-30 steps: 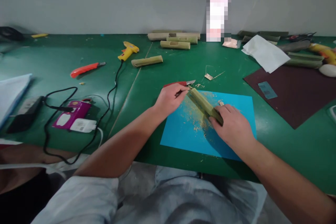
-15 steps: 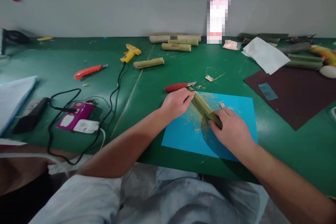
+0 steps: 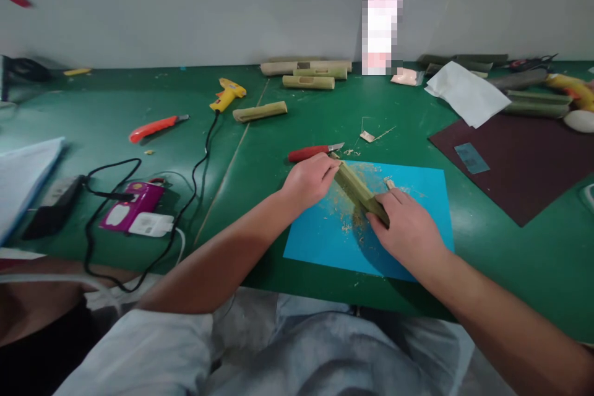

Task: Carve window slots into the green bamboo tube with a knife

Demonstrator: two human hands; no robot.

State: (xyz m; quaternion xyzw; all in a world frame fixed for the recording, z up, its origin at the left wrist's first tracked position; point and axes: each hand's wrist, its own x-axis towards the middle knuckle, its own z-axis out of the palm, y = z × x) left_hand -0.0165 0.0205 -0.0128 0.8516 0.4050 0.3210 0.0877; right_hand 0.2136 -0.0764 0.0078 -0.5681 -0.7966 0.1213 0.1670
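A green-brown bamboo piece [image 3: 355, 185] lies slanted over a blue sheet [image 3: 417, 223] strewn with sawdust. My right hand [image 3: 408, 232] is closed round its near end. My left hand [image 3: 309, 180] is curled tight against its far end, fingers pinched together; whatever they grip is hidden. A red-handled knife [image 3: 313, 152] lies on the green table just beyond my left hand, touched by neither hand.
Behind are several bamboo pieces [image 3: 306, 73], a yellow glue gun [image 3: 227, 91] with a black cord, an orange cutter [image 3: 153, 128], white paper [image 3: 466, 96] and a dark sheet [image 3: 520, 167]. At the left sit a purple device [image 3: 132, 203] and a plug. Another person's arm rests at lower left.
My left hand has slid closer onto the far end of the bamboo piece. My right hand keeps its grip. The view shifted slightly.
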